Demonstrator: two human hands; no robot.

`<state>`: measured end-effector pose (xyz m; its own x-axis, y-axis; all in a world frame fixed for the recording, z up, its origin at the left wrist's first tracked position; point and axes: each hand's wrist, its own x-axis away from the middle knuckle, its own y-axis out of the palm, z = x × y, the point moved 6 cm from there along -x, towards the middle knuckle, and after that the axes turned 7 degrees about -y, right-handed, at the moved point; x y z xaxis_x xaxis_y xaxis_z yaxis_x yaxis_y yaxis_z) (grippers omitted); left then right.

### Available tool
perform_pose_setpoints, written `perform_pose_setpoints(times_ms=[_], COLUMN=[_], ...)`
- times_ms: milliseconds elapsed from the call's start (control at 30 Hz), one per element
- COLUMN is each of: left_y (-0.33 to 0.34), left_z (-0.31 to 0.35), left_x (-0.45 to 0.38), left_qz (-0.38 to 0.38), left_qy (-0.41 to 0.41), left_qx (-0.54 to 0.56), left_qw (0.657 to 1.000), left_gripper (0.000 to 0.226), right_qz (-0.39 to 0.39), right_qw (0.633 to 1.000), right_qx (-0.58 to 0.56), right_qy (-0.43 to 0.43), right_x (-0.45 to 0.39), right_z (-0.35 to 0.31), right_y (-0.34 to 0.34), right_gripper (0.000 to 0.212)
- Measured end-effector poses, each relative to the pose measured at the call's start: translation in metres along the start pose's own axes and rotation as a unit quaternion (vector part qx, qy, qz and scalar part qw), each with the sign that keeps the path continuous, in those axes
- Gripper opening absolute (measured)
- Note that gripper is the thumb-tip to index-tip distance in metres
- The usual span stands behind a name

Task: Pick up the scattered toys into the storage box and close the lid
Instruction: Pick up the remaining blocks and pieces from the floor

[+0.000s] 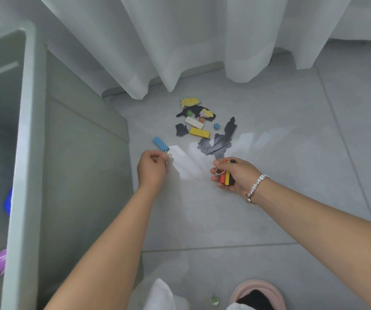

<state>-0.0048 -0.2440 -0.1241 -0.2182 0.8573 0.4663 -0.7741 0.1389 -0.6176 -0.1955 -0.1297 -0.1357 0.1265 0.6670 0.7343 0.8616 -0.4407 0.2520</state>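
The pale green storage box stands open at the left, with a blue toy and a pink ball inside. My left hand pinches the metal ring of a blue block that lies on the floor. My right hand holds red, yellow and black blocks with a metal ring. Ahead on the tiles lie a yellow block, a white block, a teal bead, dark puzzle pieces and yellow patterned pieces.
White curtains hang down to the floor behind the toys. A green marble lies near a pink slipper at the bottom edge. The floor is grey tile.
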Motion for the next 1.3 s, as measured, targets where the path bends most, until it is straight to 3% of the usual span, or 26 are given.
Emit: perform_pose_setpoints(times_ms=[100,300,467,567,667,833,933,1000,1100,1200,1300], left_y=[0.000,0.003,0.006,0.011,0.016,0.018,0.020,0.032,0.052,0.058,0.061], left_z=[0.003,0.007,0.017,0.029,0.033,0.032,0.026,0.024,0.031,0.037,0.043], left_x=[-0.004,-0.015,-0.021,-0.017,-0.019,-0.016,-0.004,0.008,0.023,0.027,0.024], left_qz=[-0.030,-0.052,-0.010,0.037,0.063,0.056,0.011,-0.079,-0.198,-0.231,-0.232], left_qy=[-0.066,-0.115,-0.087,-0.087,-0.109,-0.068,-0.050,-0.083,-0.173,-0.212,-0.218], left_qx=[0.157,0.183,0.046,-0.007,-0.028,-0.060,0.033,0.166,0.400,0.437,0.372], left_qw=[0.985,0.975,0.995,0.995,0.992,0.994,0.998,0.979,0.878,0.843,0.872], left_gripper=[0.014,0.011,0.037,0.029,0.050,0.019,0.017,0.017,0.020,0.021,0.021], right_qz=[0.003,-0.001,0.006,0.007,0.005,0.008,0.010,0.013,0.017,0.019,0.019], right_qw=[1.000,1.000,1.000,1.000,1.000,1.000,1.000,1.000,1.000,1.000,1.000], right_qx=[-0.006,-0.009,-0.005,-0.006,-0.008,-0.008,-0.011,-0.015,-0.021,-0.023,-0.021], right_qy=[0.000,0.001,0.005,0.005,0.006,0.006,0.005,0.001,-0.006,-0.006,-0.004], right_x=[0.000,0.001,0.001,0.002,0.002,0.002,0.003,0.003,0.003,0.004,0.004], right_z=[0.000,0.000,0.002,0.002,0.003,0.002,-0.003,-0.006,-0.010,-0.011,-0.010], right_y=[-0.001,-0.001,-0.005,-0.007,-0.010,-0.016,-0.018,-0.020,-0.023,-0.027,-0.029], right_gripper=[0.009,0.009,0.007,0.008,0.008,0.007,0.008,0.010,0.011,0.011,0.011])
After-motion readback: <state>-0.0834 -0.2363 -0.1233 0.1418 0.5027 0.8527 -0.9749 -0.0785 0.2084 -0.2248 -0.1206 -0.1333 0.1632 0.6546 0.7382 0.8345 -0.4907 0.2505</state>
